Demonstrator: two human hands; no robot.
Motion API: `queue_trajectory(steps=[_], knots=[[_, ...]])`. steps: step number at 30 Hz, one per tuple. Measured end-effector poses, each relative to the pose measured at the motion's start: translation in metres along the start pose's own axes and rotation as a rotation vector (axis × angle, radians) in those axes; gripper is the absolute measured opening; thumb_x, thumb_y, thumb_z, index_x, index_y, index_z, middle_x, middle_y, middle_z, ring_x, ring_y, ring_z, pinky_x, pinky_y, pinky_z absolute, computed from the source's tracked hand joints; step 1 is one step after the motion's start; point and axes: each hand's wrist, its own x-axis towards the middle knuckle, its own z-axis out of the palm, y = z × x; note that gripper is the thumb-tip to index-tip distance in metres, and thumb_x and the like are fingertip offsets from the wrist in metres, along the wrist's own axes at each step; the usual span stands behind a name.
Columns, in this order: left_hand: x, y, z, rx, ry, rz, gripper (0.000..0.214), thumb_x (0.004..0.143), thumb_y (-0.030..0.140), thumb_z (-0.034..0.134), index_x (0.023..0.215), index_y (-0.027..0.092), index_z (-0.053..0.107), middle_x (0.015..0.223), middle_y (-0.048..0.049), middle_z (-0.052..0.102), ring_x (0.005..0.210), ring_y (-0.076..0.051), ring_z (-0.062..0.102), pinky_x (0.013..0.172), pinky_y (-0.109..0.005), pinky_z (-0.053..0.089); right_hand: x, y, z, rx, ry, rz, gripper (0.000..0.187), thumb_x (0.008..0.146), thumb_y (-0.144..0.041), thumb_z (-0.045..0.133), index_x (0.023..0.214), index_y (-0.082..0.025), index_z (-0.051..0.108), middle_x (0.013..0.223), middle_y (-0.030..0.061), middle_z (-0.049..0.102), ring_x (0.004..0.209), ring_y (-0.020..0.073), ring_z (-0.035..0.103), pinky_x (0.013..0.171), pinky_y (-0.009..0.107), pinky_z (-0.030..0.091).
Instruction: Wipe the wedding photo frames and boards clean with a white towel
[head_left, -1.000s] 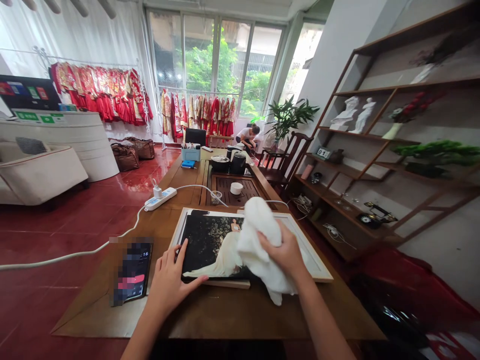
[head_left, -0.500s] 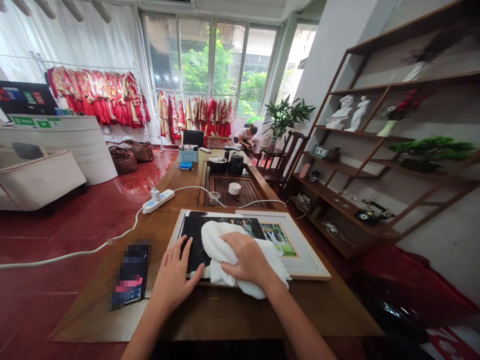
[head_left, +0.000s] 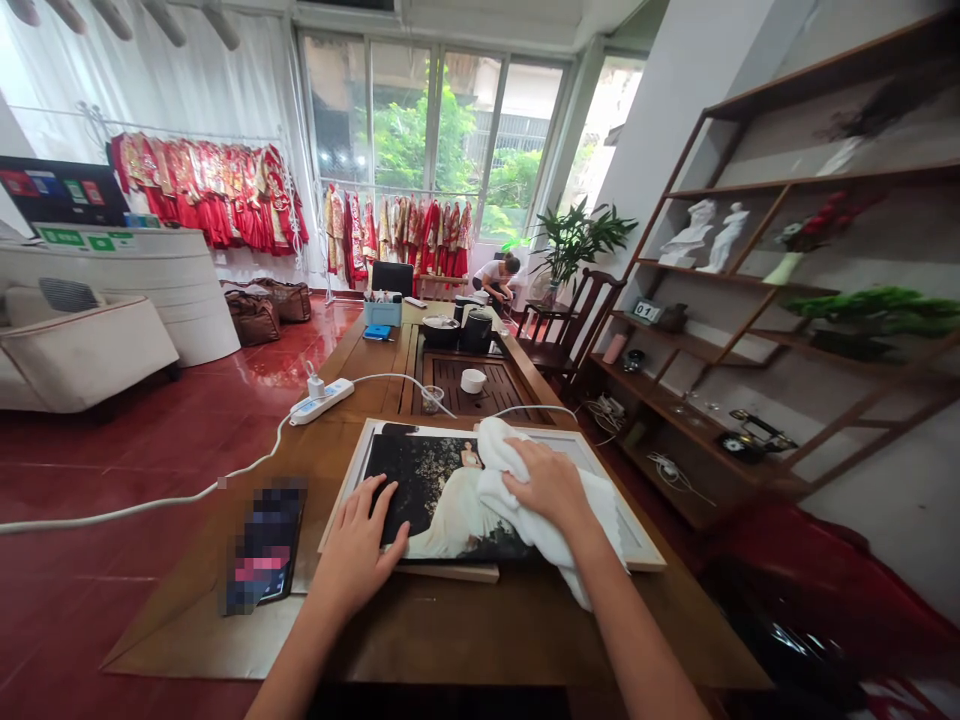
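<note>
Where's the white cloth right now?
Head view, centre-right: the white cloth is bunched under the right hand, on the right edge of the dark photo print and the framed picture beside it.

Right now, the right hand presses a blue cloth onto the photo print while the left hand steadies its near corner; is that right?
Not quite: the head view shows the cloth is white, not blue. The right hand presses it onto the photo print while the left hand steadies its near corner.

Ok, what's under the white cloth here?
The white cloth, under the right hand, lies on the dark photo print and a light-framed picture; what it covers of them cannot be seen.
</note>
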Motion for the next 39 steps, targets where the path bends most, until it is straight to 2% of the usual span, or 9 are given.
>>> queue_trajectory(steps=[3, 8, 11, 16, 22, 25, 28, 35, 39], knots=[[0.000, 0.000, 0.001, -0.024, 0.005, -0.002, 0.047, 0.089, 0.038, 0.045, 0.133, 0.020, 0.044, 0.138, -0.0109, 0.044, 0.130, -0.028, 0.039, 0.105, -0.045, 0.037, 0.001, -0.014, -0.003, 0.025, -0.022, -0.065, 0.048, 0.079, -0.035, 0.053, 0.124, -0.020, 0.054, 0.113, 0.0094, 0.063, 0.104, 0.0269, 0.053, 0.087, 0.037, 0.037], [-0.001, -0.002, 0.004, -0.084, 0.015, 0.018, 0.049, 0.088, 0.035, 0.047, 0.133, 0.020, 0.043, 0.138, -0.0116, 0.042, 0.131, -0.028, 0.037, 0.106, -0.046, 0.038, -0.012, -0.068, -0.010, 0.168, -0.106, -0.321, 0.050, 0.074, -0.035, 0.060, 0.123, -0.024, 0.053, 0.116, 0.0067, 0.061, 0.104, 0.0250, 0.051, 0.091, 0.037, 0.036], [-0.002, -0.003, 0.006, -0.090, 0.011, 0.022, 0.049, 0.087, 0.035, 0.048, 0.133, 0.019, 0.042, 0.138, -0.0122, 0.042, 0.132, -0.028, 0.037, 0.106, -0.046, 0.037, -0.018, -0.086, -0.013, 0.189, -0.137, -0.415, 0.053, 0.073, -0.034, 0.062, 0.124, -0.025, 0.052, 0.118, 0.0065, 0.060, 0.105, 0.0251, 0.050, 0.090, 0.037, 0.036], [-0.002, -0.003, 0.006, -0.085, 0.019, 0.022, 0.051, 0.087, 0.034, 0.049, 0.135, 0.021, 0.041, 0.139, -0.0117, 0.042, 0.132, -0.029, 0.037, 0.106, -0.047, 0.038, -0.014, -0.066, -0.011, 0.187, -0.118, -0.353, 0.050, 0.074, -0.034, 0.060, 0.123, -0.026, 0.054, 0.118, 0.0052, 0.060, 0.106, 0.0241, 0.051, 0.091, 0.036, 0.035], [-0.001, -0.002, 0.006, -0.073, 0.006, 0.018, 0.050, 0.088, 0.036, 0.048, 0.134, 0.018, 0.042, 0.139, -0.0120, 0.042, 0.132, -0.028, 0.036, 0.108, -0.046, 0.036, -0.002, -0.005, -0.001, 0.037, -0.028, -0.057, 0.047, 0.080, -0.036, 0.052, 0.125, -0.021, 0.054, 0.112, 0.0090, 0.063, 0.104, 0.0266, 0.053, 0.088, 0.038, 0.037], [-0.001, -0.002, 0.007, -0.071, 0.010, 0.019, 0.050, 0.087, 0.036, 0.048, 0.134, 0.018, 0.042, 0.139, -0.0122, 0.042, 0.133, -0.028, 0.035, 0.108, -0.046, 0.036, 0.002, 0.008, 0.003, -0.022, 0.004, 0.052, 0.047, 0.081, -0.036, 0.050, 0.125, -0.019, 0.054, 0.109, 0.0107, 0.064, 0.104, 0.0278, 0.053, 0.086, 0.039, 0.038], [0.000, -0.001, 0.007, -0.073, 0.025, 0.027, 0.051, 0.087, 0.035, 0.048, 0.135, 0.019, 0.041, 0.140, -0.0119, 0.041, 0.133, -0.029, 0.035, 0.107, -0.047, 0.036, -0.002, -0.004, 0.002, 0.022, -0.023, -0.015, 0.047, 0.080, -0.034, 0.052, 0.123, -0.019, 0.055, 0.110, 0.0105, 0.064, 0.104, 0.0276, 0.052, 0.088, 0.038, 0.037], [0.001, 0.000, 0.008, -0.065, 0.018, 0.045, 0.050, 0.088, 0.034, 0.048, 0.135, 0.018, 0.040, 0.139, -0.0134, 0.040, 0.132, -0.029, 0.036, 0.106, -0.048, 0.036, -0.033, -0.073, -0.013, 0.257, -0.151, -0.392, 0.053, 0.072, -0.034, 0.063, 0.123, -0.027, 0.053, 0.116, 0.0048, 0.060, 0.103, 0.0246, 0.051, 0.089, 0.036, 0.037], [0.000, 0.000, 0.009, -0.047, 0.012, 0.043, 0.050, 0.088, 0.035, 0.048, 0.133, 0.016, 0.042, 0.139, -0.0138, 0.041, 0.132, -0.029, 0.036, 0.108, -0.046, 0.035, -0.036, -0.074, -0.016, 0.258, -0.159, -0.410, 0.054, 0.071, -0.034, 0.064, 0.124, -0.028, 0.052, 0.118, 0.0036, 0.060, 0.104, 0.0243, 0.051, 0.088, 0.036, 0.037]])
